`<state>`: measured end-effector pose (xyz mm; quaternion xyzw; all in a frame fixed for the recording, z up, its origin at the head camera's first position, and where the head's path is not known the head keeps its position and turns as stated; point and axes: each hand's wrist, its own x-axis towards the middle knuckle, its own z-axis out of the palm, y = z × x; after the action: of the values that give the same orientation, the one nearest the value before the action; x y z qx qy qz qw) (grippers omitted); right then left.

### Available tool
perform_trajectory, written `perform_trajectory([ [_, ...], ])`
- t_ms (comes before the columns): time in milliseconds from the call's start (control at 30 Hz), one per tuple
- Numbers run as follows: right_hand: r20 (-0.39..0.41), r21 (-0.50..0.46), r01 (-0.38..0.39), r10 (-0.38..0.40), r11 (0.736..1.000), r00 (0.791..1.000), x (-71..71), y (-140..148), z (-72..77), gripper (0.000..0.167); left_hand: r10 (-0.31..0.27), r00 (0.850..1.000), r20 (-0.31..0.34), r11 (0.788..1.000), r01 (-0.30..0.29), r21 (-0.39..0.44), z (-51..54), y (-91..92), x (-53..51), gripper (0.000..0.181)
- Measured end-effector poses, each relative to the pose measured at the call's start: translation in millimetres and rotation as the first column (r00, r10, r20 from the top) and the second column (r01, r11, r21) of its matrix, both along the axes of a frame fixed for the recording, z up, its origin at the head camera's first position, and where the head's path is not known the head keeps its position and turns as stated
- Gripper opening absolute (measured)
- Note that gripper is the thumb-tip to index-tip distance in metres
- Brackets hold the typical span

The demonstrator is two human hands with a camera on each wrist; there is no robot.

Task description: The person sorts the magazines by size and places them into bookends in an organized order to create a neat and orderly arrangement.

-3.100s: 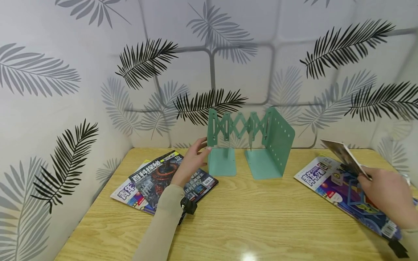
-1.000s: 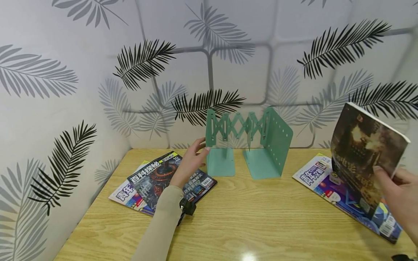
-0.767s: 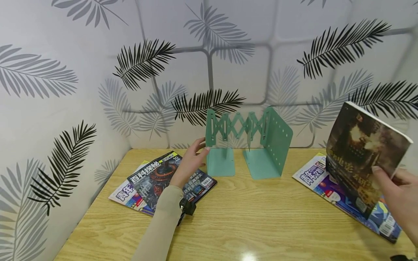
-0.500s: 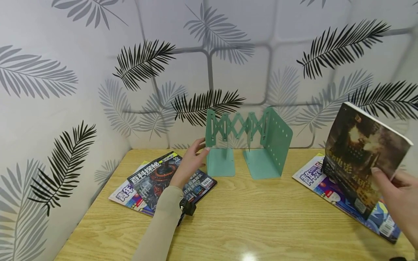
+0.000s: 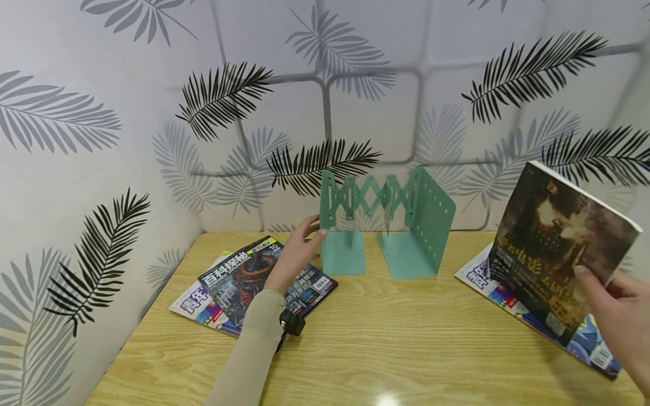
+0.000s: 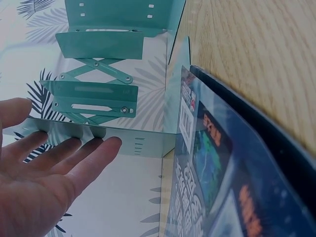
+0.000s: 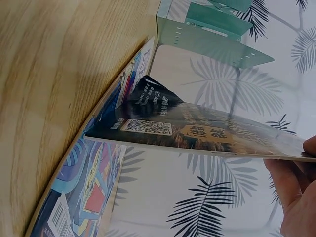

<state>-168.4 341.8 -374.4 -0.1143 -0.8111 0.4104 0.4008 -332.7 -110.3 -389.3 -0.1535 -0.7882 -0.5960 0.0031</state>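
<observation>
A green expandable bookend (image 5: 411,225) stands at the wall, its scissor links spread between the two end plates. My left hand (image 5: 299,251) touches its left end plate; in the left wrist view the extended fingers (image 6: 94,160) lie against that plate's outer face, thumb near its edge. My right hand (image 5: 616,310) pinches a dark-covered magazine (image 5: 553,248) by its right edge, thumb on the cover. This magazine stands tilted over a purple-and-white magazine (image 5: 477,273), which lies on the table. In the right wrist view the held magazine's lower corner (image 7: 106,129) is close to the one beneath; contact is unclear.
At the left a dark magazine (image 5: 244,270) lies across another purple-and-white magazine (image 5: 195,299), partly under my left forearm. The wooden table (image 5: 406,344) meets a feather-patterned wall (image 5: 376,124) behind the bookend. A black wrist camera (image 5: 293,322) sits on my left sleeve.
My right hand has raised the dark-covered magazine and turned it from nearly edge-on to cover facing me, then shifted it slightly left. My left hand stays at the bookend.
</observation>
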Motion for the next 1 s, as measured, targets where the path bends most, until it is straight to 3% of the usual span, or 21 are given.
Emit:
perform_trajectory([
  [233, -0.016, 0.041, 0.014, -0.014, 0.999, 1.0, 2.3, -2.3, -0.6, 0.01, -0.008, 1.0, 0.001, 1.0, 0.008, 0.017, 1.4, 1.4, -0.5, 0.052],
  [367, -0.014, 0.016, 0.012, -0.012, 1.0, 1.0, 4.5, -4.7, -0.1, 0.018, -0.012, 1.0, -0.001, 1.0, 0.012, 0.016, 1.1, 0.9, -0.5, 0.053],
  [467, 0.02, 0.024, 0.023, -0.023, 0.999, 1.0, 6.3, -7.1, 1.3, 0.012, -0.009, 1.0, 0.002, 1.0, 0.009, 0.016, 1.2, 0.3, -0.3, 0.051],
  [700, 0.077, 0.095, 0.026, -0.033, 0.995, 0.996, 12.4, -13.9, 1.8, 0.026, -0.007, 1.0, 0.007, 1.0, 0.007, 0.018, 1.2, 0.3, 0.6, 0.053],
  [867, 0.076, 0.137, 0.016, -0.027, 0.99, 0.997, 14.1, -20.0, 0.8, 0.024, -0.005, 1.0, 0.007, 1.0, 0.005, 0.018, 0.6, 0.5, 1.0, 0.053],
  [1000, 0.138, 0.17, 0.028, -0.052, 0.985, 0.989, 15.9, -25.1, 1.4, 0.029, -0.005, 1.0, 0.008, 1.0, 0.005, 0.021, 0.3, 0.8, 1.1, 0.05],
])
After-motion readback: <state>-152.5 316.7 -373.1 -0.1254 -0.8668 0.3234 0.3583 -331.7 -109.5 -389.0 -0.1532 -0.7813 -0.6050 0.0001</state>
